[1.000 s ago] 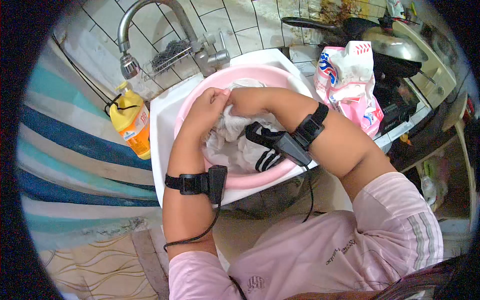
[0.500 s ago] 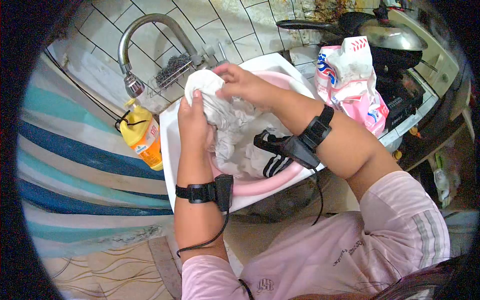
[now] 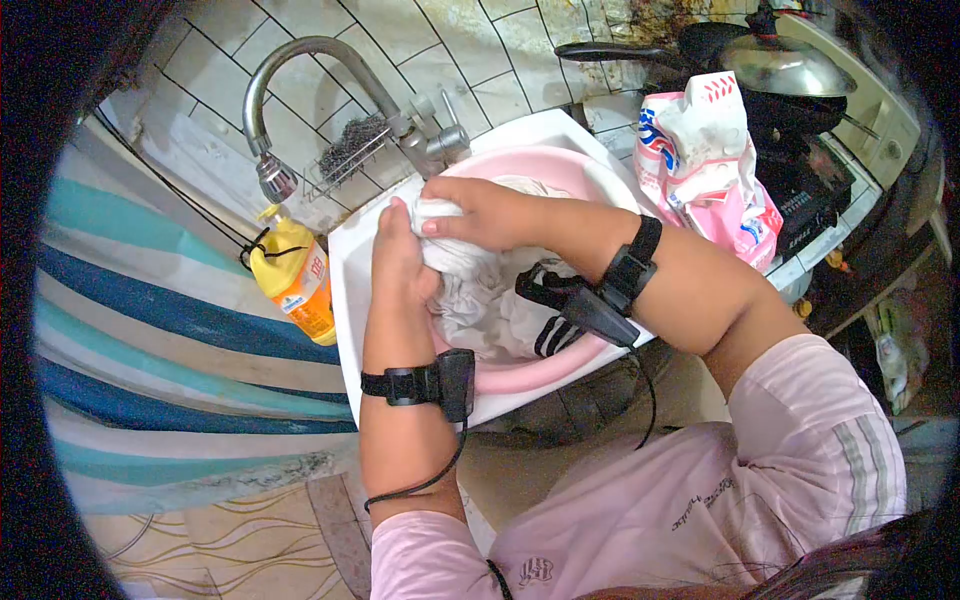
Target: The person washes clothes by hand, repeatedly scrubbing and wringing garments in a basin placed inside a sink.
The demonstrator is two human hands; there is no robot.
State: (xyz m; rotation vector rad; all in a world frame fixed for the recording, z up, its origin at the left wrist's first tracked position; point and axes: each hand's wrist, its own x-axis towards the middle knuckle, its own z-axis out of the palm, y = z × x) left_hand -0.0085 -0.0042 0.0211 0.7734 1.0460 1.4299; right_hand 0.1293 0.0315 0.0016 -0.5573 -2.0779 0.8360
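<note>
A wet-looking white cloth garment (image 3: 465, 265) is bunched between my two hands above a pink basin (image 3: 520, 375). My left hand (image 3: 402, 250) grips its left side, thumb pointing up. From above, my right hand (image 3: 480, 212) is wrapped over the top of the bundle, with its fingertips partly hidden. The lower part of the cloth hangs into the basin. There, white fabric with black stripes (image 3: 558, 335) lies near the right rim, partly behind the black strap on my right forearm. Whether it is the same garment I cannot tell.
The basin sits in a white sink (image 3: 345, 300) under a curved faucet (image 3: 315, 45). A yellow bottle (image 3: 295, 275) stands at the left. On the right are a pink-and-white detergent bag (image 3: 700, 150) and a lidded pan (image 3: 785, 70). A striped curtain (image 3: 190, 320) hangs at far left.
My right hand has closed over the top of the cloth, where its fingers were raised before. The bundle has come lower and is more covered by my hands.
</note>
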